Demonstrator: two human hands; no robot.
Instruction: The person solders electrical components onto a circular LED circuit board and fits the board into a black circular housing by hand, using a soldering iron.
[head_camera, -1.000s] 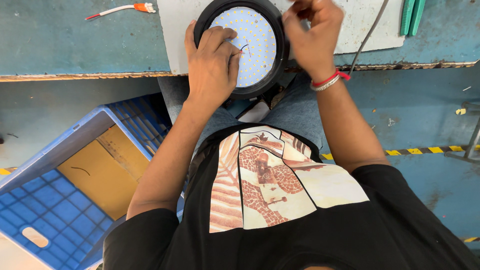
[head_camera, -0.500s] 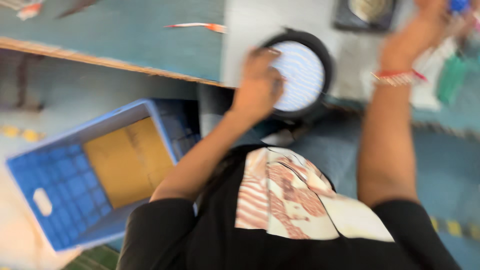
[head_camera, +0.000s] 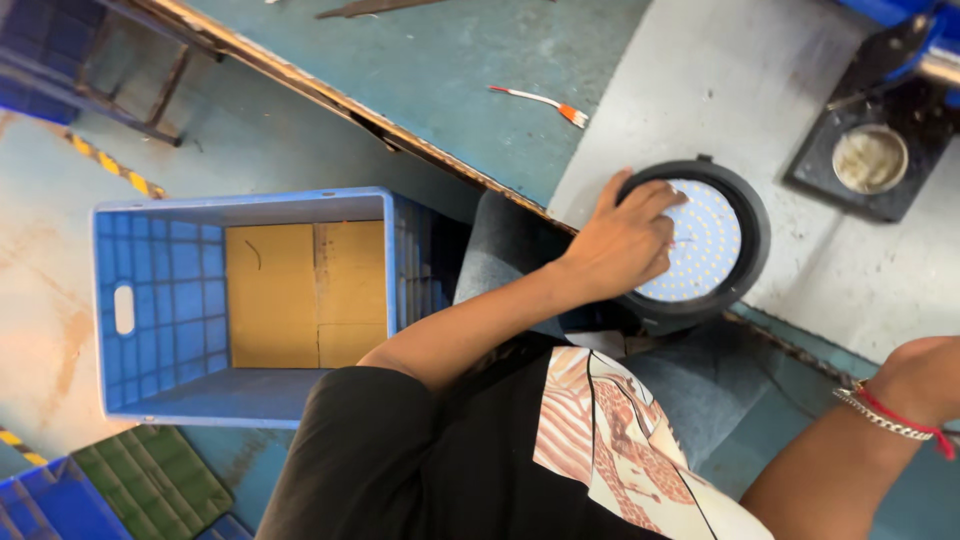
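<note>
Left hand (head_camera: 625, 245) is stretched out from the body and lying flat on the round LED lamp (head_camera: 700, 245), fingers spread over the left half of its white dotted disc and black rim, pressing rather than gripping. The lamp sits at the near edge of the grey mat (head_camera: 700, 100) on the teal workbench (head_camera: 470, 60), partly hanging over the edge. Right hand (head_camera: 925, 375) is low at the right border, wrist with a red thread and a metal bracelet; it's cut off by the frame, so I can't tell whether it's curled or holding anything. Far right on the mat there's a black block with a small metal cup (head_camera: 870, 158). An orange-tipped tool (head_camera: 540, 100) lies on the bench, well apart from the lamp. Down on the floor to the left sits a blue plastic crate (head_camera: 160, 300) with cardboard (head_camera: 300, 295) inside.
</note>
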